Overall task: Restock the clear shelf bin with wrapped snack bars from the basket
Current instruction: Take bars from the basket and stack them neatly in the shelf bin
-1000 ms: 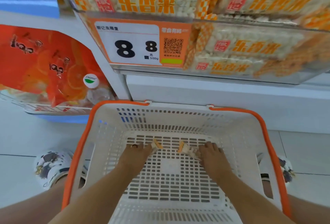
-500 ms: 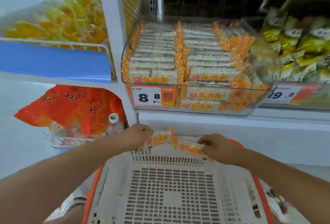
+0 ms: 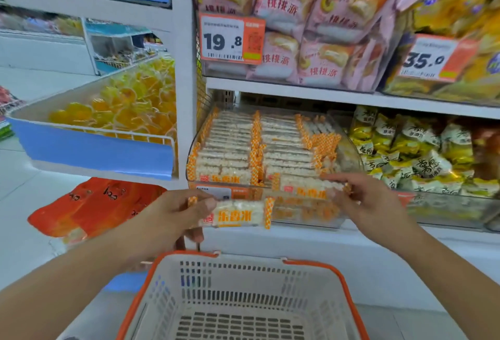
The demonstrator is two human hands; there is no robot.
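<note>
1. The left hand (image 3: 173, 220) has its thumb and fingers pinched on the left end of 1 wrapped snack bar (image 3: 235, 215), held level just in front of the bin's price label, above the far rim of the basket.
2. The right hand (image 3: 370, 204) has its fingers curled round the right end of a 2nd snack bar (image 3: 308, 186), which sits at the near edge of the clear shelf bin (image 3: 349, 147); I cannot quite tell whether that bar already rests on the stack or hangs just above it.
3. Outward from the hands, the bin lies on the lower shelf, filled with bars in 2 neat columns, plus a looser heap toward its right side.
4. The basket (image 3: 338, 272), white with an orange rim, is nearest of all, and the part of its floor that shows holds no bars.
5. To my eye the job is nearly over: the bin looks close to full and these 2 bars seem to be the last. What is left is to lay each 1 flat on a column.
6. Round about: yellow packets (image 3: 411, 150) in the bin to the right, pink cake bags (image 3: 305, 28) on the shelf above, orange jellies (image 3: 127, 107) in the tray far left, and red bags (image 3: 89, 204) below it.
</note>
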